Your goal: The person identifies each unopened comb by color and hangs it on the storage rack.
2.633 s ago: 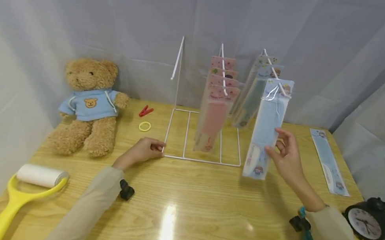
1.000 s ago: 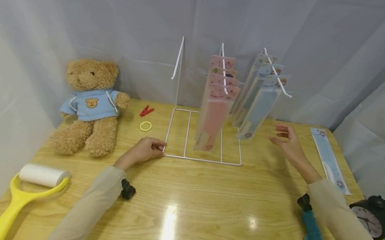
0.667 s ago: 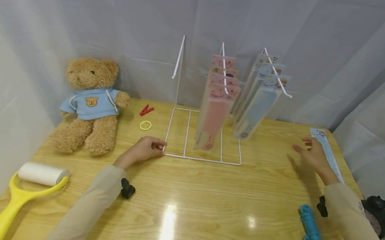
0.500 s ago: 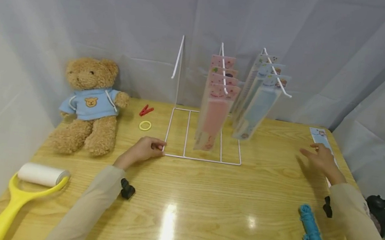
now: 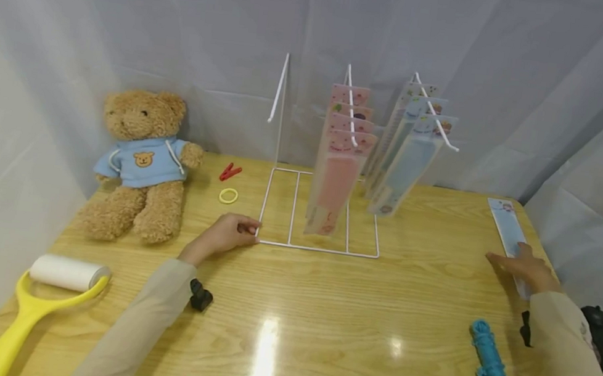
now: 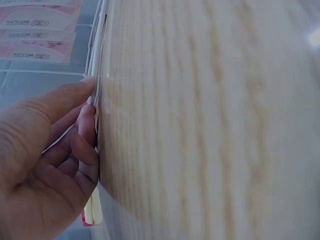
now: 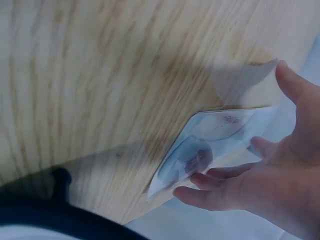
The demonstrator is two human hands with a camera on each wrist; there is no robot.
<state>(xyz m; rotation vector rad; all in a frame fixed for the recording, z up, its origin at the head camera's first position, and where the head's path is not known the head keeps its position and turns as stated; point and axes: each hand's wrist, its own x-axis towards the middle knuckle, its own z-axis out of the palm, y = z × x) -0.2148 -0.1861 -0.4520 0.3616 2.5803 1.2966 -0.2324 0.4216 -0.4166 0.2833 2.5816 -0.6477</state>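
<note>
At the table's right edge, the right hand [image 5: 523, 269] is lying over the near end of the flat blue comb packet [image 5: 510, 233], fingers loosely extended. Farther left, the left hand [image 5: 223, 236] is pinching the wire rack [image 5: 317, 249] corner.

Pink comb packs [image 5: 336, 173], pale blue comb packs [image 5: 407, 163], white wire rack [image 5: 317, 249]

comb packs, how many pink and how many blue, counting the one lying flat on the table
Pink comb packs, hanging on the middle hook of the white wire rack: 4
Blue comb packs, hanging on the right hook: 3
Blue comb pack lying flat, under the right hand: 1
Total: 8
</note>
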